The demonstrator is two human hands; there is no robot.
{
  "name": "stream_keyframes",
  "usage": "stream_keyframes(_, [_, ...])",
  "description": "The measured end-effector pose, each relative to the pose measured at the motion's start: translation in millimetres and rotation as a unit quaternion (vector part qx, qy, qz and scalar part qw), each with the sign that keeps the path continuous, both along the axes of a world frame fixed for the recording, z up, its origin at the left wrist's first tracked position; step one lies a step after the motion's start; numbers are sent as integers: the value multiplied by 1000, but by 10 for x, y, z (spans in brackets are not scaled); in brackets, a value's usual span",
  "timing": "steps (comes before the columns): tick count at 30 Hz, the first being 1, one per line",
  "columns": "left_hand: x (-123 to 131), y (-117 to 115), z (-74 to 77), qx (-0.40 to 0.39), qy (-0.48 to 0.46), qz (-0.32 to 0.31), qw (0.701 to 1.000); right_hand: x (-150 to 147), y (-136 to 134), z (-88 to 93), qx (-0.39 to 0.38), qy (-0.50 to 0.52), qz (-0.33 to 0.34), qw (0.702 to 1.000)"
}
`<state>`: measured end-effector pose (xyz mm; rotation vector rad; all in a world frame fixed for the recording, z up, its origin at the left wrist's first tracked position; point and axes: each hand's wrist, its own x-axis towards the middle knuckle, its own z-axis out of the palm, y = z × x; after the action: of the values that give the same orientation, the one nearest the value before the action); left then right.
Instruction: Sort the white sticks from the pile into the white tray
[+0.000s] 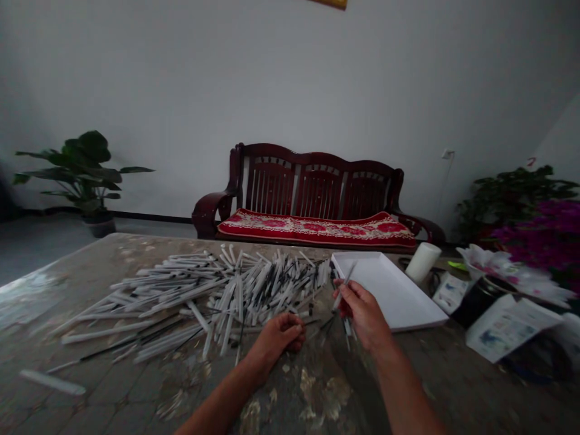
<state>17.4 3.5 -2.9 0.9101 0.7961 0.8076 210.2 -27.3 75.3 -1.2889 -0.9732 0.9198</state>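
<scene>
Pale grey wall (290, 72), grey-brown patterned desk (113, 396). Right fingers (347, 294) pinch one slim whitish stick (350, 273); left fingers (292, 333) curl, can't tell if gripping. Big loose heap of slender white and black sticks (267, 284) beyond and left of left fingers: most handling looks left, little visibly done. Shallow white rectangular tray (399, 290) just right of right fingers.

A: What does the right hand (364, 311) hold?
B: A slim pale tube (349, 273), beside the white tray (394, 293).
A: And the left hand (281, 334)?
B: Loosely curled, near the heap of pale tubes (238, 290) on the table (113, 389).
</scene>
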Motion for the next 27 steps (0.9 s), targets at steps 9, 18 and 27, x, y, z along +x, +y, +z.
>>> stream_keyframes(9, [6,16,-37,49,42,-11,998,1195,165,-130,-237,-534,-46,811])
stream_keyframes(18, [-13,19,-37,62,51,-28,996,1463,223,-382,-299,-632,-32,714])
stream_keyframes(27, [-21,32,-71,63,53,-37,996,1442,211,-388,-299,-646,-21,702])
